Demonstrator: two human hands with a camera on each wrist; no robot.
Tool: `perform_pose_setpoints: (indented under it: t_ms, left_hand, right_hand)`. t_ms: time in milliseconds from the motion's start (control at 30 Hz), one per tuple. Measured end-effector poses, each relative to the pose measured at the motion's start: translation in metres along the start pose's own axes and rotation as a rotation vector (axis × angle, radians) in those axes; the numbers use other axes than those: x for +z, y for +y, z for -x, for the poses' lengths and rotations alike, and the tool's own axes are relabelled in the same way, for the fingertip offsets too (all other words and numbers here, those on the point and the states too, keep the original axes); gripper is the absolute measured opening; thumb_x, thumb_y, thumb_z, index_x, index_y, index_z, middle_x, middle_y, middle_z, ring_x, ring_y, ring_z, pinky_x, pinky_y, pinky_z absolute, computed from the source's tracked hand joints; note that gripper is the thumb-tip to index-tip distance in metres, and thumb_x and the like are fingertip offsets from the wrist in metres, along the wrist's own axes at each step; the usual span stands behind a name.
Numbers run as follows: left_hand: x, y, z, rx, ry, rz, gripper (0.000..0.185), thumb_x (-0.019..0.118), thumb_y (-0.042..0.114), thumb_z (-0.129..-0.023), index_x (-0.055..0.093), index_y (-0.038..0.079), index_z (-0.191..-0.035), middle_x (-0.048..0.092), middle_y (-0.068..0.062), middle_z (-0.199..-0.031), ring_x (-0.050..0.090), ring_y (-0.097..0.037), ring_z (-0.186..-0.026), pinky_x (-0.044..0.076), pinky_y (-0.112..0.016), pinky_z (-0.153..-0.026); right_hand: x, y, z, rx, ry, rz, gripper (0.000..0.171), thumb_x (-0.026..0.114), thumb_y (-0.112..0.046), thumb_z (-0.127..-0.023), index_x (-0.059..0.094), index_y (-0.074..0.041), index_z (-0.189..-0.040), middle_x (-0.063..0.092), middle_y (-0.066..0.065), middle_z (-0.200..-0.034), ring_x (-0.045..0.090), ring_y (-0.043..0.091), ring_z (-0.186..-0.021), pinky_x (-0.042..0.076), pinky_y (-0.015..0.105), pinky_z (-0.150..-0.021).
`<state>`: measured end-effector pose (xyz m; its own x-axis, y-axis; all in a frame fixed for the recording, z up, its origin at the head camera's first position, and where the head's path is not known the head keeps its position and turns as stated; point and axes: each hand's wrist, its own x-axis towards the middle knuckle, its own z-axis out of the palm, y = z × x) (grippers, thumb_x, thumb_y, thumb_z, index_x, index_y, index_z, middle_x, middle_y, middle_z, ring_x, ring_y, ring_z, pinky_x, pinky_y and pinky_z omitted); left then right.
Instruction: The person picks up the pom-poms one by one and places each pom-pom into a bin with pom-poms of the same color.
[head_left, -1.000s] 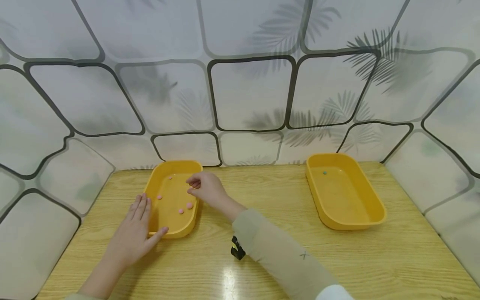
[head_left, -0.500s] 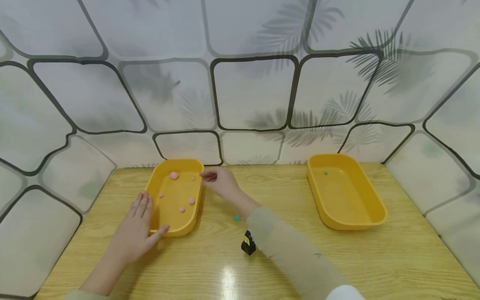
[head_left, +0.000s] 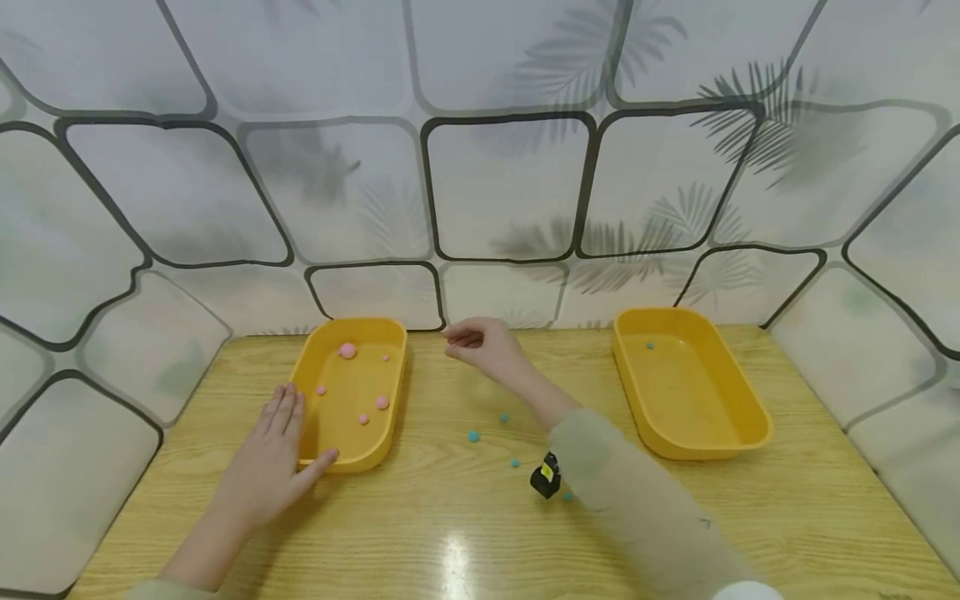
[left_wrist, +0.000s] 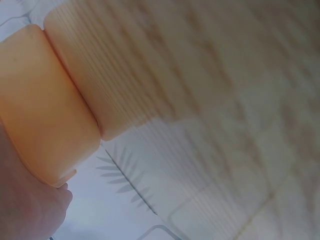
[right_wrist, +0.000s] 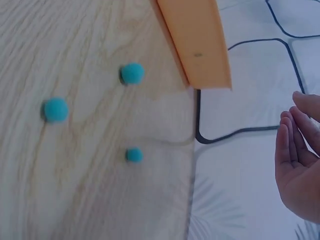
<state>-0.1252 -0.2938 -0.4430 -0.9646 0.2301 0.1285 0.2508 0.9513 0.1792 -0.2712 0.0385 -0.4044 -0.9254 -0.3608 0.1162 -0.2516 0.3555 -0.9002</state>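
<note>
My left hand (head_left: 262,467) lies with straight fingers along the near left side of the left yellow tray (head_left: 397,400), thumb over its front rim. Several pink pompom-like balls, among them a larger pink ball (head_left: 348,351), sit inside that tray. Right of it, my right hand (head_left: 491,346) is over the back of the table, fingers loosely bent and nothing visible between them; the right wrist view shows the hand (right_wrist: 300,155) at its right edge. Nearest below are several teal balls on the wood, including one teal ball (head_left: 473,436) and another teal ball (head_left: 503,418).
A second yellow tray (head_left: 637,408) stands at the right with one small teal ball (head_left: 650,346) inside. A black wrist camera (head_left: 546,477) sits at the right sleeve, close to a teal ball (head_left: 567,497). Patterned wall panels (head_left: 502,192) bound the table behind and at both sides.
My right hand has moved from over the left tray out to its right, uncovering teal balls on the table. A larger pink ball now shows in that tray. The left hand stays put.
</note>
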Motion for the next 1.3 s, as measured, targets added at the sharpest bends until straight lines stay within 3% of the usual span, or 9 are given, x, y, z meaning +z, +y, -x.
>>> perform_pose_setpoints:
  t_ms: [233,400,567,700,767,1000,1167,1300]
  left_hand:
    - [0.001,0.0,0.0,0.003,0.0,0.001,0.099,0.056,0.056,-0.105,0.024,-0.021,-0.158,0.014,-0.04,-0.169,0.017,-0.055,-0.16,0.002,-0.05,-0.137]
    - [0.002,0.0,0.0,0.015,0.012,0.002,0.099,0.056,0.056,-0.105,0.024,-0.021,-0.158,0.015,-0.041,-0.169,0.017,-0.055,-0.16,-0.009,-0.039,-0.136]
    - [0.003,0.0,0.0,0.03,0.028,-0.002,0.098,0.056,0.055,-0.106,0.025,-0.022,-0.157,0.016,-0.042,-0.168,0.018,-0.056,-0.16,-0.008,-0.04,-0.136]
    - [0.004,0.0,0.0,0.035,0.025,-0.002,0.098,0.055,0.055,-0.106,0.023,-0.022,-0.157,0.015,-0.042,-0.168,0.017,-0.056,-0.16,-0.012,-0.037,-0.135]
    - [0.005,-0.001,0.0,0.039,0.034,-0.007,0.098,0.056,0.055,-0.106,0.024,-0.023,-0.157,0.016,-0.043,-0.168,0.019,-0.057,-0.159,-0.013,-0.035,-0.134]
    - [0.004,0.0,0.001,0.032,0.038,-0.014,0.097,0.058,0.054,-0.105,0.026,-0.022,-0.157,0.017,-0.043,-0.167,0.02,-0.057,-0.158,-0.013,-0.034,-0.134]
    - [0.002,0.0,0.0,0.027,0.031,-0.033,0.099,0.057,0.056,-0.105,0.026,-0.022,-0.157,0.019,-0.043,-0.167,0.024,-0.057,-0.157,0.001,-0.047,-0.138]
    - [0.0,0.001,-0.002,0.027,0.027,-0.053,0.101,0.057,0.058,-0.104,0.028,-0.022,-0.156,0.022,-0.043,-0.166,0.026,-0.057,-0.156,0.019,-0.06,-0.134]
  right_hand:
    - [-0.043,-0.001,0.019,-0.066,0.039,0.055,0.024,0.076,-0.009,-0.099,0.078,-0.003,-0.121,0.078,0.017,-0.114,0.074,0.026,-0.099,0.063,0.033,-0.087]
    - [-0.074,0.002,0.038,-0.086,0.096,0.068,0.022,0.076,-0.008,-0.099,0.078,-0.002,-0.12,0.079,0.018,-0.112,0.072,0.014,-0.092,0.062,0.022,-0.083]
    - [-0.108,0.009,0.06,-0.066,0.151,0.074,0.023,0.075,-0.006,-0.099,0.077,0.003,-0.12,0.077,0.024,-0.115,0.067,-0.002,-0.087,0.059,0.015,-0.08]
    - [-0.136,0.013,0.078,-0.057,0.196,0.111,0.024,0.073,-0.007,-0.1,0.075,0.004,-0.121,0.075,0.026,-0.118,0.065,-0.006,-0.086,0.057,0.011,-0.08]
    - [-0.148,0.014,0.087,-0.06,0.21,0.129,0.024,0.073,-0.008,-0.101,0.075,0.004,-0.121,0.077,0.019,-0.115,0.066,-0.006,-0.087,0.056,0.011,-0.08]
    - [-0.19,0.029,0.12,-0.085,0.285,0.188,0.026,0.074,-0.009,-0.1,0.074,0.005,-0.122,0.072,-0.026,-0.103,0.067,-0.01,-0.089,0.057,0.008,-0.079]
    - [-0.213,0.041,0.147,-0.098,0.327,0.305,0.024,0.076,-0.008,-0.099,0.075,0.003,-0.12,0.067,-0.035,-0.102,0.063,-0.016,-0.09,0.052,0.002,-0.08]
    - [-0.228,0.053,0.165,-0.12,0.407,0.44,0.024,0.08,-0.007,-0.095,0.077,0.0,-0.118,0.071,-0.024,-0.103,0.058,-0.02,-0.091,0.046,-0.003,-0.084]
